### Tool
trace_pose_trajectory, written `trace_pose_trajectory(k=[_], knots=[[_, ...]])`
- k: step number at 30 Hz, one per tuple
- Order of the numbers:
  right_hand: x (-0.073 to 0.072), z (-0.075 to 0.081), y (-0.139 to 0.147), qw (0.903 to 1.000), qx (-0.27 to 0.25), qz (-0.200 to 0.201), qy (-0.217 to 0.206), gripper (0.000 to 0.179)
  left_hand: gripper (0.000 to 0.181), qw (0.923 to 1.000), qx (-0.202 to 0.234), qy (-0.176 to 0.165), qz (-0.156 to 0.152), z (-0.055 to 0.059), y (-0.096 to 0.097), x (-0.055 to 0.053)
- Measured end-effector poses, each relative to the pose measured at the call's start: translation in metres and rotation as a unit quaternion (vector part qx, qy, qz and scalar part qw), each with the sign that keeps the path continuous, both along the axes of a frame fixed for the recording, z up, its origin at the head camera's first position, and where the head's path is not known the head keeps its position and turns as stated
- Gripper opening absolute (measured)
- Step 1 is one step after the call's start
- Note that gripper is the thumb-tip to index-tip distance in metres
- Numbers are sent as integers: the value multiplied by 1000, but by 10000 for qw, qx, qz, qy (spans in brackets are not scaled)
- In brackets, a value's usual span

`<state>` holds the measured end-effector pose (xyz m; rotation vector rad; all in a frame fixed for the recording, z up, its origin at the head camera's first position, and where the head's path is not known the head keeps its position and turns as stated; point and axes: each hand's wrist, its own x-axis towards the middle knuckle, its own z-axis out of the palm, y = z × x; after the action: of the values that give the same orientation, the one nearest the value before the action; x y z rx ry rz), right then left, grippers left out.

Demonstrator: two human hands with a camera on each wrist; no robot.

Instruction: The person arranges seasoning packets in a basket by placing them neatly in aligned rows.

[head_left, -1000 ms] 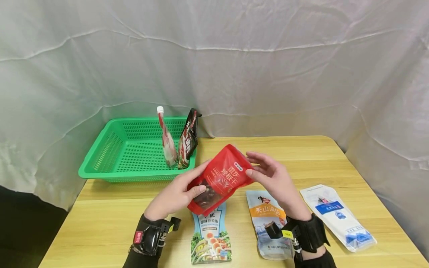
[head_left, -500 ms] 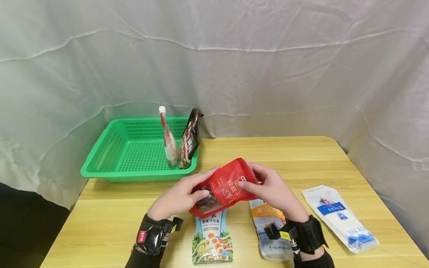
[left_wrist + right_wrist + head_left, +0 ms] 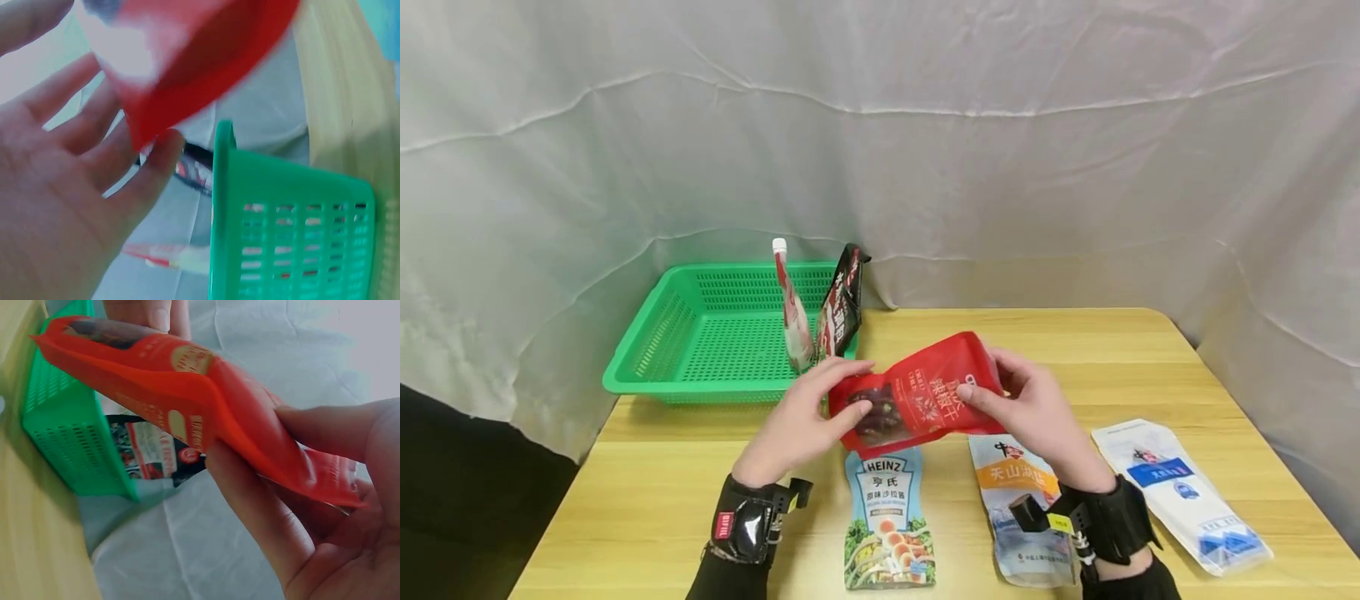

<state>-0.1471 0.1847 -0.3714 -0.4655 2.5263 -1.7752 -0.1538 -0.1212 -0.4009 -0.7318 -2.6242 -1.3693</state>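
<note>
A red pouch of dried chillies (image 3: 928,387) with a clear window is held up above the table between both hands. At its windowed end the left hand (image 3: 797,425) grips it, thumb on the front and fingers behind. The right hand (image 3: 1045,412) pinches the other end, thumb over the printed face. In the right wrist view, the right hand's fingers support the pouch (image 3: 240,419) from beneath. Just below it on the table lies a light blue Heinz salad dressing pouch (image 3: 889,525). An orange and grey pouch (image 3: 1018,508) lies under the right forearm.
A green basket (image 3: 655,387) stands at the back left. It holds a pouch with a white cap (image 3: 796,329) and a black packet (image 3: 841,308), both upright at its right end. A white and blue bag (image 3: 1180,496) lies at the right. Grey cloth (image 3: 962,167) hangs behind.
The right hand has closed onto the red pouch from its edge, thumb now across the front. The pouch dipped, then rose slightly, and lies more level. The head view has shifted a little.
</note>
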Motion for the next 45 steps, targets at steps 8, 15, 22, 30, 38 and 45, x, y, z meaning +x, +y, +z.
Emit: trace_pose_trajectory(k=[8,15,22,30,38,45], knots=[[-13,61,0,9992,-83,-235,301,47,41,9845,643,1228,1076,-3,-39,-9],[-38,124,-29,9948,59,-129,1011,46,37,9711,-627,1293,1906,-5,-68,-8],[-84,161,-89,9962,-110,312,810,38,31,9695,-1490,810,1771,-10,-76,-10],[-122,169,-171,9908,960,422,860,37,28,9725,-1677,490,1538,-15,-76,-8],[-136,150,-238,9761,2059,509,479,34,27,9720,-1689,479,1560,-17,-77,-4],[-131,118,-265,9476,3034,523,848,26,26,9714,-1710,542,1558,-18,-74,-4]])
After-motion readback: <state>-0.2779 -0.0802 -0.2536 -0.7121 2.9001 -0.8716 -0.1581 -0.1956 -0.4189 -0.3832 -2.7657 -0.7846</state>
